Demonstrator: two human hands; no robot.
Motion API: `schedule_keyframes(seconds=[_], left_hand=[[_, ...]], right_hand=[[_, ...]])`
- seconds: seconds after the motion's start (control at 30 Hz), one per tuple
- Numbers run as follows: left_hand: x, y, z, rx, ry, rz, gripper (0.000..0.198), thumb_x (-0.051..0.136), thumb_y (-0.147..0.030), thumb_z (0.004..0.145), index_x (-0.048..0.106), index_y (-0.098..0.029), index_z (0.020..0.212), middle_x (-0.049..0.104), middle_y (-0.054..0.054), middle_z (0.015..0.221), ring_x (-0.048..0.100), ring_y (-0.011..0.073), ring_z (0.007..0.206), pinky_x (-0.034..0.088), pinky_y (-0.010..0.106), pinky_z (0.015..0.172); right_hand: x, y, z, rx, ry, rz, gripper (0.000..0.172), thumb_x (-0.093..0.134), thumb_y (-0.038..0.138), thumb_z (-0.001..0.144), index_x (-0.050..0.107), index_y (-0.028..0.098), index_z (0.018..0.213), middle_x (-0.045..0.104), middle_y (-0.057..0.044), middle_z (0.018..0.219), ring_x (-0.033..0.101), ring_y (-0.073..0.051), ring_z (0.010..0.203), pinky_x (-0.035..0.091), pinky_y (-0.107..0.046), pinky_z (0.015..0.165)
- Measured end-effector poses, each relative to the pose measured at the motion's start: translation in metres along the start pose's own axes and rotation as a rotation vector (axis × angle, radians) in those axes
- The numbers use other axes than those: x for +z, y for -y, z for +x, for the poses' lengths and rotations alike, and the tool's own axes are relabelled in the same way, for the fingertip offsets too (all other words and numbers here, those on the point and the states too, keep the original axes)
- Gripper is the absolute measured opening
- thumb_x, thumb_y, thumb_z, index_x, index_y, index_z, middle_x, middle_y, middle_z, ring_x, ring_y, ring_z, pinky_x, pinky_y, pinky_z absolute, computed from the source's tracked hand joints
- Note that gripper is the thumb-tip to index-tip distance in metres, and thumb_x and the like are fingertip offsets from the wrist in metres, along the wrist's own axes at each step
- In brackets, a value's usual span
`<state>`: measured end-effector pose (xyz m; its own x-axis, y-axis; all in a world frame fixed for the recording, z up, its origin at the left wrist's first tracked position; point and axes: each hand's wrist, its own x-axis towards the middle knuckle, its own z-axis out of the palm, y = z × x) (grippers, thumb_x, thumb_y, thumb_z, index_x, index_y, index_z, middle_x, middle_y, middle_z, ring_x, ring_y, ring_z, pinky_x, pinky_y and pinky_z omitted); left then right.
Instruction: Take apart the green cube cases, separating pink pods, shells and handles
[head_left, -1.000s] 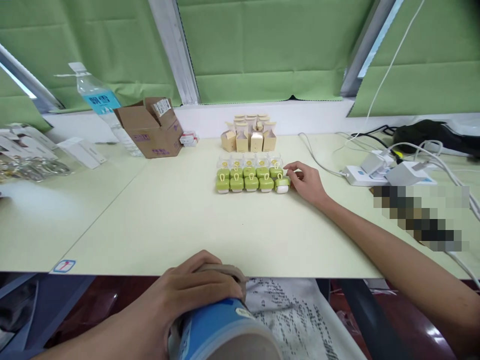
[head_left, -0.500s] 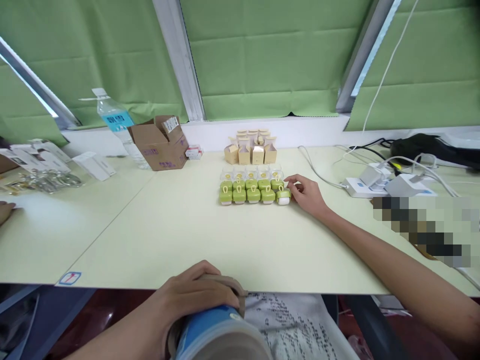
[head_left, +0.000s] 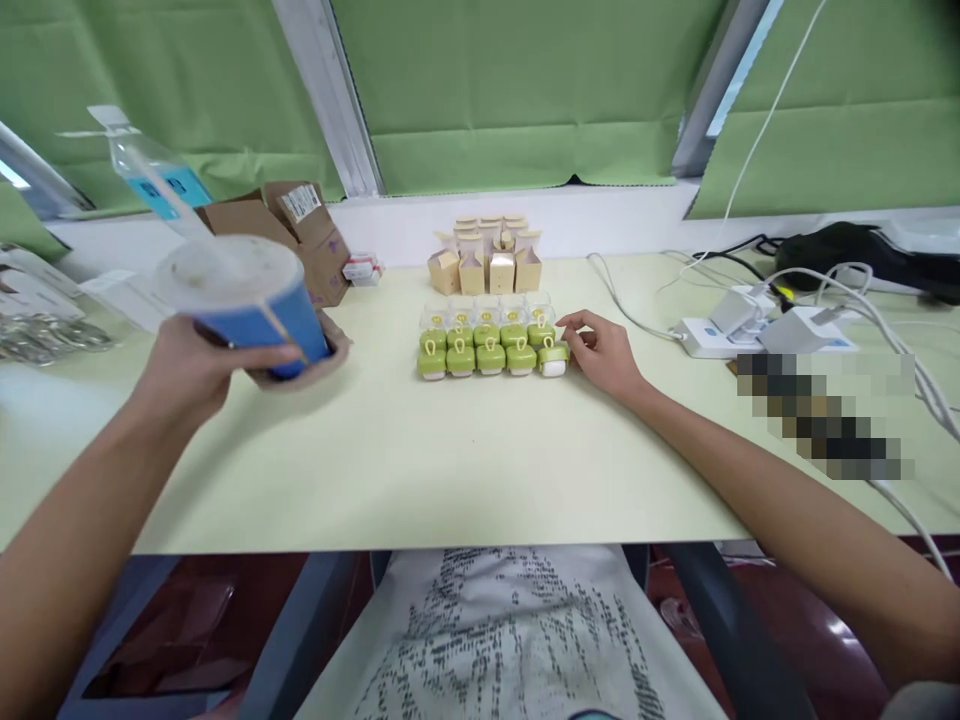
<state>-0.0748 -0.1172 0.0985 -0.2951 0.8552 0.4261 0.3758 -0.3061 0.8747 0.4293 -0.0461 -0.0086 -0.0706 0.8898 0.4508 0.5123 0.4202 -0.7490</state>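
Note:
My left hand (head_left: 191, 375) is wrapped round a blue paper cup (head_left: 251, 305) with a white lid and a straw, held up over the left part of the cream table (head_left: 465, 460). My right hand (head_left: 604, 352) rests on the table with its fingers curled, fingertips touching the rightmost of several small green-and-white cases (head_left: 553, 358) set out in two rows (head_left: 487, 350). Behind those rows stand clear lids and a cluster of small tan boxes (head_left: 484, 262).
An open cardboard box (head_left: 300, 235) and a water bottle (head_left: 146, 170) stand at the back left, with white packets (head_left: 45, 300) further left. White chargers and cables (head_left: 780, 325) and a black item (head_left: 862, 255) lie at the right. Green blinds hang behind.
My left hand has lifted the blue cup from my lap up and to the left, above the table. My right hand has stayed at the end of the green cases.

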Motion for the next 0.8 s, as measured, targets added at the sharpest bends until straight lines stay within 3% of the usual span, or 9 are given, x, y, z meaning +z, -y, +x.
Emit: schedule_keyframes(seconds=[0.07, 0.17, 0.27, 0.33, 0.43, 0.53, 0.8], left_hand=[[0.008, 0.027, 0.043, -0.160, -0.175, -0.038, 0.085, 0.122, -0.019, 0.030, 0.074, -0.014, 0.100, 0.086, -0.001, 0.109, 0.078, 0.0283, 0.112, 0.065, 0.073, 0.124], [0.017, 0.068, 0.098, -0.283, -0.382, 0.063, 0.071, 0.117, -0.008, 0.052, 0.065, -0.011, 0.099, 0.080, -0.008, 0.103, 0.074, 0.0152, 0.101, 0.069, 0.064, 0.119], [0.020, 0.097, 0.129, -0.364, -0.521, 0.060, 0.066, 0.111, -0.006, 0.070, 0.051, -0.016, 0.096, 0.070, -0.017, 0.090, 0.068, 0.0070, 0.095, 0.072, 0.047, 0.110], [0.021, 0.109, 0.139, -0.361, -0.564, 0.042, 0.068, 0.108, -0.005, 0.075, 0.045, -0.019, 0.094, 0.066, -0.019, 0.088, 0.065, 0.0051, 0.092, 0.071, 0.040, 0.106], [0.025, 0.119, 0.146, -0.326, -0.588, 0.028, 0.070, 0.102, 0.011, 0.071, 0.043, -0.020, 0.092, 0.067, -0.018, 0.091, 0.064, 0.0051, 0.091, 0.071, 0.039, 0.104], [0.031, 0.123, 0.151, -0.318, -0.593, 0.024, 0.069, 0.096, 0.019, 0.069, 0.044, -0.019, 0.091, 0.069, -0.016, 0.092, 0.064, 0.0066, 0.089, 0.070, 0.045, 0.107], [0.042, 0.127, 0.156, -0.260, -0.563, 0.037, 0.066, 0.096, 0.017, 0.077, 0.045, -0.021, 0.096, 0.074, -0.012, 0.099, 0.058, 0.0069, 0.088, 0.068, 0.055, 0.119]], right_hand=[[0.000, 0.001, 0.000, -0.002, -0.002, 0.007, 0.029, 0.065, 0.039, 0.096, 0.081, 0.023, 0.114, 0.083, -0.008, 0.103, 0.071, -0.020, 0.066, 0.055, -0.036, 0.061], [0.000, 0.000, -0.001, -0.001, -0.009, 0.013, 0.028, 0.066, 0.037, 0.096, 0.081, 0.022, 0.114, 0.080, -0.007, 0.098, 0.070, -0.020, 0.065, 0.055, -0.035, 0.059], [0.001, -0.001, 0.000, -0.016, -0.015, 0.023, 0.025, 0.066, 0.035, 0.095, 0.080, 0.023, 0.112, 0.077, -0.005, 0.095, 0.068, -0.019, 0.065, 0.055, -0.034, 0.059], [0.001, -0.003, 0.000, -0.030, -0.016, 0.034, 0.023, 0.066, 0.035, 0.096, 0.079, 0.023, 0.111, 0.077, -0.005, 0.096, 0.068, -0.018, 0.064, 0.055, -0.033, 0.058], [0.002, -0.004, 0.001, -0.052, -0.022, 0.036, 0.023, 0.065, 0.035, 0.096, 0.078, 0.022, 0.110, 0.077, -0.004, 0.094, 0.067, -0.017, 0.062, 0.054, -0.031, 0.056], [0.002, -0.004, 0.001, -0.060, -0.022, 0.032, 0.023, 0.065, 0.034, 0.096, 0.078, 0.022, 0.110, 0.077, -0.003, 0.091, 0.067, -0.016, 0.061, 0.053, -0.030, 0.056], [0.002, -0.003, 0.001, -0.094, -0.014, 0.001, 0.025, 0.064, 0.031, 0.096, 0.079, 0.021, 0.112, 0.076, -0.002, 0.088, 0.066, -0.016, 0.062, 0.051, -0.030, 0.059]])
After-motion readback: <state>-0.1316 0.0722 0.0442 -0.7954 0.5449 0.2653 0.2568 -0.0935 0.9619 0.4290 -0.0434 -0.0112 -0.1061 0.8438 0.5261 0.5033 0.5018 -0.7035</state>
